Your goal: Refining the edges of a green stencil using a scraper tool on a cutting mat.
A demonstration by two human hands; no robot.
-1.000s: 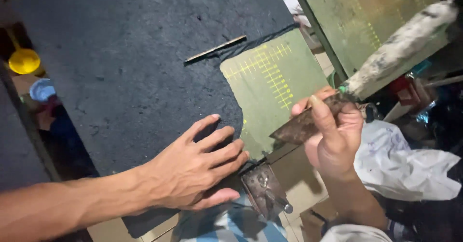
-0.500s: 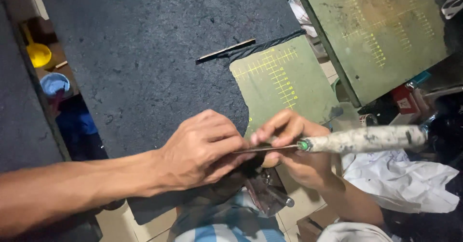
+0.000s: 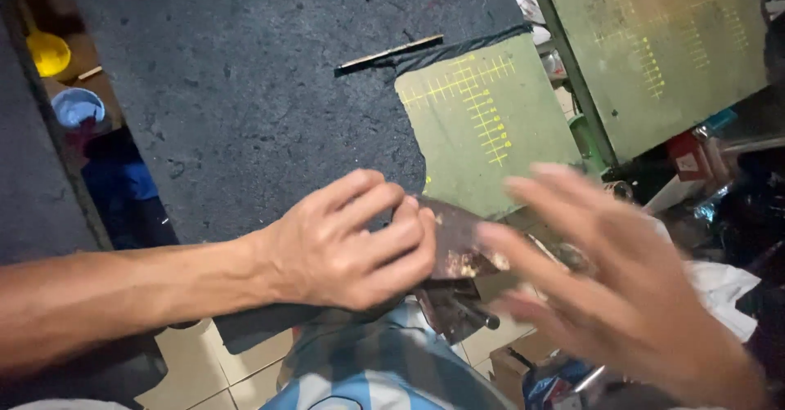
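The left hand (image 3: pixel 347 242) is curling its fingers (image 3: pixel 384 238) over the near edge of a flat, dark brown metal blade (image 3: pixel 458 246), pinning it against the edge of the dark sheet (image 3: pixel 262 91); the blade is looking stained and worn, with pale flecks along its lower edge. The right hand (image 3: pixel 630 295) is hanging just beside the blade with all its fingers (image 3: pixel 548 193) spread wide and loose, gripping nothing, and it is blurring in the frame. The dark sheet is lying rough and grainy, like coarse felt or rubber, over the table, with its corner cut away in a curved line. In that gap a green cutting mat (image 3: pixel 482 124) with yellow ruled marks is showing, and a second, larger green mat (image 3: pixel 654 50) is lying to the right on its own frame. One thin metal rod (image 3: pixel 391 53) is resting on the sheet near its far edge. Below the blade a small metal bracket (image 3: pixel 454 312) is sticking out. At far left, one yellow scoop (image 3: pixel 47 52) and one pale blue bowl (image 3: pixel 78 106) are sitting lower down.
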